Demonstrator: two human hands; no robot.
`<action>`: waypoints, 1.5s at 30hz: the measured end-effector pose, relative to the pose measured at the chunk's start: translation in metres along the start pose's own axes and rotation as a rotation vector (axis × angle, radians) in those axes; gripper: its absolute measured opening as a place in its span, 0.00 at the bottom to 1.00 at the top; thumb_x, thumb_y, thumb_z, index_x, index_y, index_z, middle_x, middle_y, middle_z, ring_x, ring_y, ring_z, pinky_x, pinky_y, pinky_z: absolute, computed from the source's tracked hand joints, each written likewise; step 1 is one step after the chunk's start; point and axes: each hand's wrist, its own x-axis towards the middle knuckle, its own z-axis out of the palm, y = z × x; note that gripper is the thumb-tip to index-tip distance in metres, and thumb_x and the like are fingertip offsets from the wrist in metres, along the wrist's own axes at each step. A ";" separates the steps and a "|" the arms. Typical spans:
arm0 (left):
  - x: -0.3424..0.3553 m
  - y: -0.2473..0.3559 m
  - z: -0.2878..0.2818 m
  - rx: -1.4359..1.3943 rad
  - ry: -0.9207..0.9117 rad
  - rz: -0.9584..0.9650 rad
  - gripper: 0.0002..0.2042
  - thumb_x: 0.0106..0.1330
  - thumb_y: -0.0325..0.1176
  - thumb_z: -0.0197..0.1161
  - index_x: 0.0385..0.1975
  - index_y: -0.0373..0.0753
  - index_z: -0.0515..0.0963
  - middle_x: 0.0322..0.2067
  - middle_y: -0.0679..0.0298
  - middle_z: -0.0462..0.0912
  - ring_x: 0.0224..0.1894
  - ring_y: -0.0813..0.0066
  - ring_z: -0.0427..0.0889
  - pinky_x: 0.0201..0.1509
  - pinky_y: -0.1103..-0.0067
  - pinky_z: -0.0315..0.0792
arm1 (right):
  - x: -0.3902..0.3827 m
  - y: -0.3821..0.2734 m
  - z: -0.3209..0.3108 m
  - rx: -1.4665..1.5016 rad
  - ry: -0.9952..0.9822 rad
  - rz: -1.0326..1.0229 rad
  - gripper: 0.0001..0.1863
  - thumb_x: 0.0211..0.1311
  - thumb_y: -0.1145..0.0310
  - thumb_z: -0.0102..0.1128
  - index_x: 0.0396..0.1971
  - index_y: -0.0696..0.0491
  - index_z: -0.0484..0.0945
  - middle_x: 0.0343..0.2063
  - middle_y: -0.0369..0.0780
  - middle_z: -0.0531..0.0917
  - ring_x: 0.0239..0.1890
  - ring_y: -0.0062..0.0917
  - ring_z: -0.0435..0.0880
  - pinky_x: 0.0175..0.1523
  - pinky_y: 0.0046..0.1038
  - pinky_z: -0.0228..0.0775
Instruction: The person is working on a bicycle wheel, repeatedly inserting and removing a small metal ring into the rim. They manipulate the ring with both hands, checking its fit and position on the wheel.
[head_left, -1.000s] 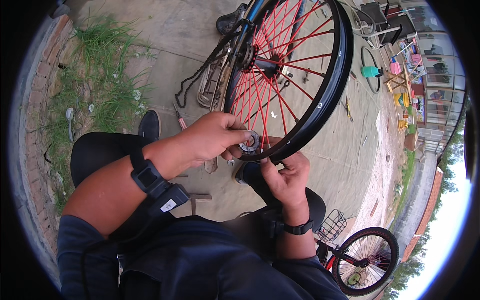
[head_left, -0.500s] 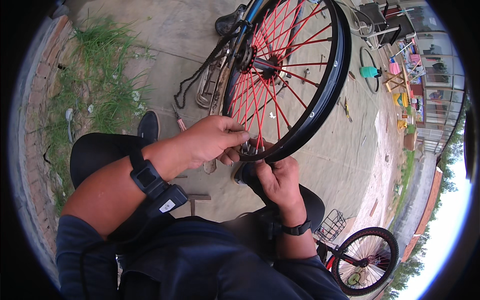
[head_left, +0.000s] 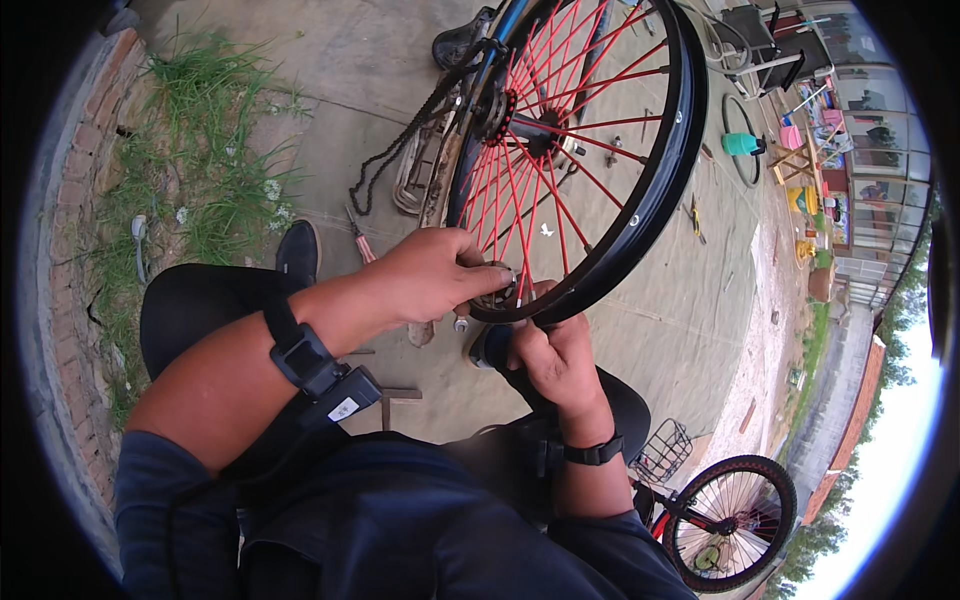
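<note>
A bicycle wheel with a black rim and red spokes stands in front of me, attached to a blue frame. My left hand is closed, with thumb and forefinger pinching a small round notched metal spoke wrench inside the near part of the rim, at the spoke ends. The right hand grips the rim just beside it from below, its thumb bent, and some of its fingers are hidden behind the rim. A black chain hangs loose left of the hub.
Pliers with pinkish handles lie on the ground left of the wheel. Yellow-handled pliers are to its right. A metal bar tool lies between my legs. Another bicycle wheel is at lower right, and grass at left.
My left hand has shifted slightly right along the spokes, and the round wrench shows more fully in its fingers. The wheel has turned or moved a little; the right hand stays on the rim.
</note>
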 end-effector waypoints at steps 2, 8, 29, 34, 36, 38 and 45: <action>0.004 -0.003 0.003 -0.009 0.016 0.044 0.17 0.69 0.43 0.70 0.36 0.31 0.80 0.28 0.63 0.85 0.25 0.80 0.82 0.24 0.81 0.73 | 0.002 0.008 0.000 -0.027 0.016 -0.104 0.08 0.65 0.77 0.60 0.42 0.57 0.79 0.25 0.33 0.81 0.26 0.15 0.79 0.29 0.22 0.71; 0.003 0.003 0.008 0.013 0.081 0.046 0.16 0.67 0.40 0.71 0.29 0.32 0.77 0.23 0.62 0.82 0.20 0.79 0.81 0.21 0.79 0.73 | 0.002 0.013 0.006 -0.126 0.201 -0.250 0.15 0.60 0.77 0.66 0.47 0.57 0.78 0.31 0.34 0.82 0.27 0.14 0.81 0.31 0.21 0.73; -0.003 -0.018 -0.008 -0.467 -0.245 -0.088 0.16 0.76 0.39 0.62 0.54 0.35 0.77 0.38 0.63 0.85 0.30 0.76 0.86 0.27 0.82 0.77 | 0.004 0.004 0.000 0.110 0.016 -0.041 0.22 0.64 0.83 0.60 0.58 0.58 0.70 0.29 0.33 0.79 0.24 0.13 0.78 0.28 0.19 0.70; -0.007 -0.008 -0.005 -0.295 -0.165 -0.055 0.20 0.73 0.44 0.66 0.51 0.33 0.78 0.38 0.63 0.85 0.28 0.78 0.84 0.26 0.83 0.74 | 0.003 -0.001 0.003 0.199 -0.005 0.076 0.31 0.65 0.82 0.58 0.67 0.59 0.61 0.31 0.34 0.79 0.23 0.14 0.79 0.25 0.19 0.70; -0.007 -0.004 -0.001 -0.222 -0.086 -0.065 0.17 0.73 0.42 0.67 0.49 0.33 0.78 0.37 0.63 0.85 0.29 0.79 0.84 0.25 0.84 0.73 | 0.003 0.000 0.003 0.190 -0.019 0.085 0.34 0.65 0.83 0.57 0.70 0.60 0.58 0.31 0.34 0.79 0.22 0.15 0.79 0.24 0.19 0.70; -0.004 -0.006 0.002 -0.212 -0.038 -0.037 0.17 0.71 0.41 0.69 0.46 0.33 0.77 0.36 0.62 0.85 0.29 0.80 0.84 0.25 0.83 0.72 | 0.005 -0.002 0.004 0.162 -0.022 0.075 0.36 0.64 0.83 0.56 0.72 0.60 0.56 0.31 0.35 0.80 0.22 0.15 0.79 0.24 0.19 0.70; 0.003 -0.007 0.011 -0.109 0.083 0.039 0.15 0.68 0.37 0.73 0.40 0.33 0.76 0.29 0.64 0.82 0.25 0.83 0.79 0.24 0.81 0.72 | 0.009 0.006 0.011 0.148 0.071 -0.096 0.35 0.59 0.85 0.58 0.68 0.59 0.61 0.38 0.35 0.80 0.31 0.15 0.81 0.32 0.19 0.73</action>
